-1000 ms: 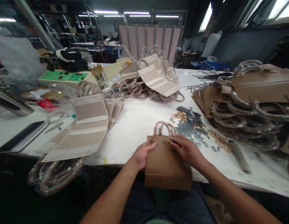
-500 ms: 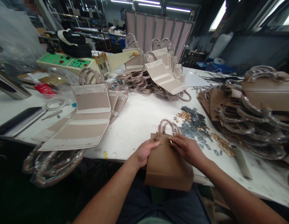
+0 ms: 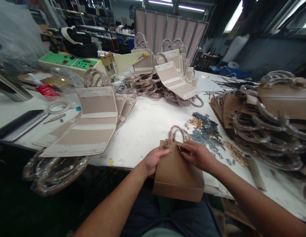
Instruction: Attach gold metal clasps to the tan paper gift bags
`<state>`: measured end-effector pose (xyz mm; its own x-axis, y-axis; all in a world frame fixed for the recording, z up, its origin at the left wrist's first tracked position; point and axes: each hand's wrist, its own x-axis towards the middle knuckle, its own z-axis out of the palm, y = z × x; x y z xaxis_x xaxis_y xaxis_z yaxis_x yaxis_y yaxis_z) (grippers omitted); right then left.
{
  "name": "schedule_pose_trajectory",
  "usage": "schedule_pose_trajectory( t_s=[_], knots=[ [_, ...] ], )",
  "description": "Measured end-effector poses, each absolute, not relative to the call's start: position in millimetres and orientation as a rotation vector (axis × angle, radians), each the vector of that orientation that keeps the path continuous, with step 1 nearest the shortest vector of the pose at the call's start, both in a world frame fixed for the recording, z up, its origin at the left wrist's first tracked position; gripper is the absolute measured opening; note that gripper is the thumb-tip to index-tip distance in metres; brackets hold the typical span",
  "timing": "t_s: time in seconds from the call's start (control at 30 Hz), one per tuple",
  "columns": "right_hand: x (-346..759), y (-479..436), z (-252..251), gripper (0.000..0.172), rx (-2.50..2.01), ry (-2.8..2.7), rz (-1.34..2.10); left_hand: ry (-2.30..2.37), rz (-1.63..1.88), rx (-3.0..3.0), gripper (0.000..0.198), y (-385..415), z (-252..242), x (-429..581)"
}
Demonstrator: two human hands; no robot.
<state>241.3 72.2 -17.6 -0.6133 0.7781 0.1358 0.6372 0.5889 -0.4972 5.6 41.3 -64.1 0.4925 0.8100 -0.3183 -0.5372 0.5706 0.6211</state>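
A brown handbag body [image 3: 179, 172] with plastic-wrapped handles [image 3: 179, 131] rests between my hands at the table's front edge, partly over my lap. My left hand [image 3: 154, 161] grips its left side, thumb lying on the front face near a small slit. On the upper right of the same face, my right hand [image 3: 197, 154] pinches a small gold metal piece [image 3: 179, 148], mostly hidden by the fingertips. Just beyond the right hand lie a heap of grey metal plates [image 3: 207, 128], small gold pieces [image 3: 196, 122] and a row of gold fittings [image 3: 234, 153].
Stacked brown bag bodies [image 3: 273, 115] fill the right side. Opened beige bag panels [image 3: 98, 102] overhang the table edge at left, and more panels [image 3: 175, 77] lie at the back. A cream machine [image 3: 71, 62], a tape roll [image 3: 58, 107] and a dark notebook [image 3: 19, 123] are at left.
My right hand's fingers have shifted slightly on the bag's face, and the gold piece shows less than before. The left hand keeps its grip. The view has moved a little.
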Motion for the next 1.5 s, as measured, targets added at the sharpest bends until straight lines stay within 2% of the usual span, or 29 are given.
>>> schedule_pose_trajectory(
  t_s=[0.63,0.97,1.2,1.5],
  knots=[
    [245,81,-28,0.028,-1.101,-2.630,0.404,0.654,0.841,0.426,0.029,45,-63,7],
    [242,81,-22,0.031,-1.081,-2.680,0.437,0.730,0.862,0.432,0.030,43,-58,8],
    [235,76,-20,0.026,-1.200,-2.699,0.369,0.738,0.871,0.420,0.028,45,-58,9],
    [231,72,-14,0.024,-1.177,-2.668,0.468,0.763,0.922,0.435,0.029,40,-57,11]
  ],
)
